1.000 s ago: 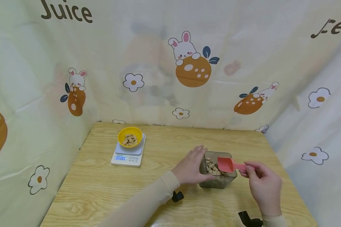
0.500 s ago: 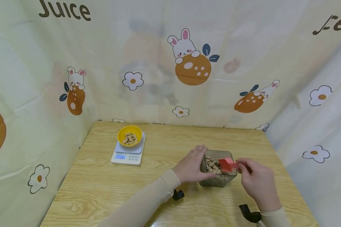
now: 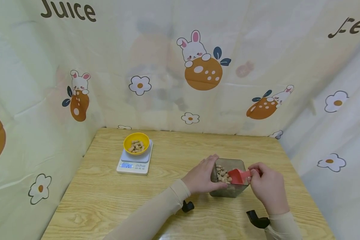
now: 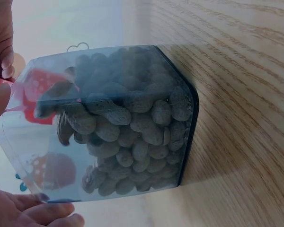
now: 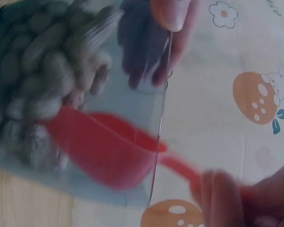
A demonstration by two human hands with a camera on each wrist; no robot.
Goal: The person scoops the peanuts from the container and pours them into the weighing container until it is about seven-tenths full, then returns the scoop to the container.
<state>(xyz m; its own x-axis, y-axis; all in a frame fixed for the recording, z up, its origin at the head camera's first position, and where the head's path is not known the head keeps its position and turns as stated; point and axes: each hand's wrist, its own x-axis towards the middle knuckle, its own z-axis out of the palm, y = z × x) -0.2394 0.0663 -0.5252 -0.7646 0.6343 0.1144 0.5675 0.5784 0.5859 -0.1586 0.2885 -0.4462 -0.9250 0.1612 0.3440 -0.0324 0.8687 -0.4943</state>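
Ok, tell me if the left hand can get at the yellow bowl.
Probably yes: nothing seems to stand between the left hand and the yellow bowl on the scale, though it would likely have to let go of the container first.

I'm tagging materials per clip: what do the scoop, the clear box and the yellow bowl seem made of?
Scoop: likely smooth plastic, reddish throughout.
Box: glossy, tinted plastic, perhaps glass; peanuts show through it.
Bowl: probably plastic with a smooth, even yellow finish, though coated metal is possible.
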